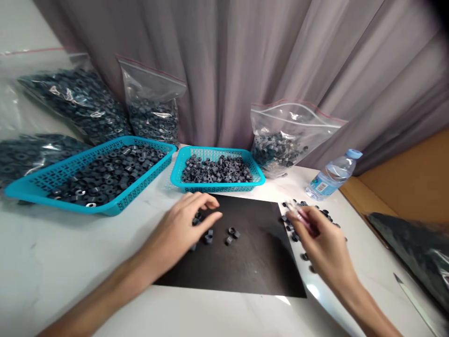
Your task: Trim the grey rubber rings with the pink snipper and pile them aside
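Note:
My left hand (pixel 184 217) is over the left part of a black mat (pixel 259 252), its thumb and fingers curved and apart. Several small dark grey rings (pixel 208 238) lie under and beside its fingers, and a little cluster of the same rings (pixel 231 234) sits further right on the mat. Past the mat's right edge, my right hand (pixel 321 234) is closed around a slim, clear and pinkish stick-like tool (pixel 298 214); blur hides its exact kind. Loose dark rings (pixel 295 237) are scattered on the white table around and beneath that hand.
Two blue plastic baskets (pixel 131 199) (pixel 217 187) full of dark rings stand at the left and back. Zip bags of rings (pixel 152 117) (pixel 280 145) lean against the grey curtain (pixel 217 70). A water bottle (pixel 333 175) is at the back right, with a dark bag (pixel 414 248) at the right edge.

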`<state>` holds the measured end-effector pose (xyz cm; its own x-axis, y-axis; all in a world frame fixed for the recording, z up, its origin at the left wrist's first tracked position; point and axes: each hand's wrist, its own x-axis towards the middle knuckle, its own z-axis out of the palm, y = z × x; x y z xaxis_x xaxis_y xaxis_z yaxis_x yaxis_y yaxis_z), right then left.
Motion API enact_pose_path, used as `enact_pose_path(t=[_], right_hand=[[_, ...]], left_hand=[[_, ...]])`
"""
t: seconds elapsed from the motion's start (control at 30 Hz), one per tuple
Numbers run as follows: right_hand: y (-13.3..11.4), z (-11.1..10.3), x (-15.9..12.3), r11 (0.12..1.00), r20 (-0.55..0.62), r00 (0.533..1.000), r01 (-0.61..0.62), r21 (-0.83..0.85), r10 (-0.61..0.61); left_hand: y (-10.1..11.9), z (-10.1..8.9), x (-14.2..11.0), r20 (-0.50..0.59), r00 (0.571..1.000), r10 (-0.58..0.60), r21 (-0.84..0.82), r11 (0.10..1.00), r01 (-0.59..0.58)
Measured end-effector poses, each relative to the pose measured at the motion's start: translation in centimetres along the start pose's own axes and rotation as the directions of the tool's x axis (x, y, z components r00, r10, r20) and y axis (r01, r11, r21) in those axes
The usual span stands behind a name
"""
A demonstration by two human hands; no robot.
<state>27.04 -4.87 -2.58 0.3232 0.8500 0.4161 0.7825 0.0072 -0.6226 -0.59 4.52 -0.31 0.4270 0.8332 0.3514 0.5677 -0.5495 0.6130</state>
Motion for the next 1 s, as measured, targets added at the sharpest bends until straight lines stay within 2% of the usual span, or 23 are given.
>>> enact_pose_path(t=[0.07, 0.17, 0.27, 0.33, 0.5, 0.57, 0.67, 0.73, 0.83, 0.93, 1.0], right_hand=[[1.5, -1.4, 1.4, 0.952, -0.029, 0.998, -0.057, -0.300, 0.051], [3.0, -2.5, 2.3, 0.790, 0.020, 0.992, -0.084, -0.607, 0.121], [3.4, -2.5, 2.3, 0.657, 0.043, 0.984, -0.082, -0.750, 0.172], [3.2, -2.2, 2.1, 0.623, 0.060, 0.983, -0.063, -0.779, 0.174], [2.1, -1.5, 1.7, 0.644, 0.027, 0.995, -0.043, -0.764, 0.099], [1.5, -0.9, 1.3, 0.692, 0.002, 0.999, -0.022, -0.722, 0.035], [0.3, 0.7, 0.0, 0.867, 0.026, 0.994, 0.102, -0.488, -0.102], [-0.4, 2.0, -1.0, 0.956, 0.123, 0.984, 0.158, -0.247, -0.131], [-1.2, 3.4, -2.2, 0.977, 0.228, 0.961, 0.183, -0.107, -0.155], [-1.2, 4.0, -2.5, 0.968, 0.207, 0.958, 0.226, -0.107, -0.200], [-0.9, 4.1, -2.5, 0.958, 0.176, 0.956, 0.257, -0.124, -0.234]], left_hand=[[-1.7, -1.2, 1.0, 0.035, 0.999, -0.007, 0.206, 0.979, 0.000], [-3.0, -2.0, 1.4, 0.066, 0.994, -0.090, 0.334, 0.940, 0.063], [-2.9, -2.0, 1.2, 0.122, 0.981, -0.149, 0.378, 0.921, 0.093], [-2.6, -1.8, 1.2, 0.147, 0.977, -0.157, 0.395, 0.915, 0.087], [-2.2, -1.5, 1.2, 0.164, 0.976, -0.145, 0.356, 0.931, 0.079], [-1.8, -1.4, 1.2, 0.141, 0.984, -0.112, 0.369, 0.928, 0.052], [-1.0, -1.4, 1.1, 0.080, 0.997, 0.005, 0.396, 0.918, -0.036], [-0.4, -1.4, 1.0, 0.026, 0.996, 0.084, 0.381, 0.921, -0.088], [0.4, -1.2, 0.7, -0.016, 0.993, 0.119, 0.224, 0.968, -0.112], [1.1, -0.5, 0.2, -0.013, 0.998, 0.059, -0.004, 0.998, -0.060], [1.4, 0.2, -0.3, 0.008, 1.000, 0.022, -0.096, 0.995, -0.021]])
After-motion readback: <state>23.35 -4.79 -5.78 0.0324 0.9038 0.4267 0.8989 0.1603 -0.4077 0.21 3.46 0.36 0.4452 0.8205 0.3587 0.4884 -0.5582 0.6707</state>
